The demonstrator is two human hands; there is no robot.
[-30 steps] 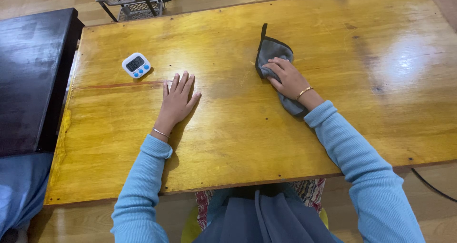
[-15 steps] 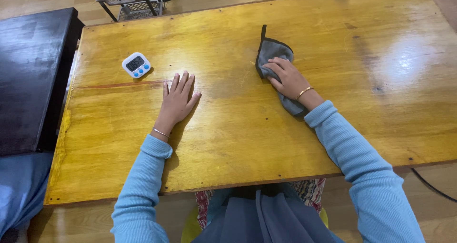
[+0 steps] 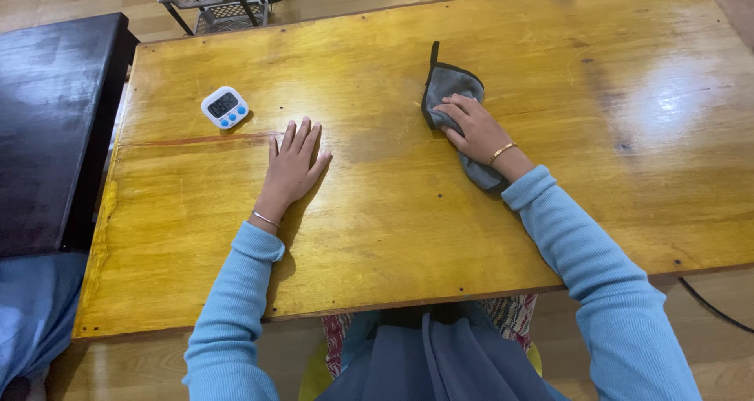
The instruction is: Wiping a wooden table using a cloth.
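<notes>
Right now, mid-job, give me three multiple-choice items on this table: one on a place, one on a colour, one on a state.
1. Where is the timer?
A. Far left of the table, beyond the left hand
B. Under the cloth
C. At the near right corner

2. What colour is the cloth?
A. Red
B. Grey with dark edging
C. Yellow

3. How does the right hand lie?
A. Raised above the table
B. Holding the timer
C. Pressed on the cloth

Answers: 1 A, it sits apart from the left fingertips, toward the far left corner. 2 B, grey shows around the hand. 3 C, the fingers lie on the cloth, which is flat on the table.
</notes>
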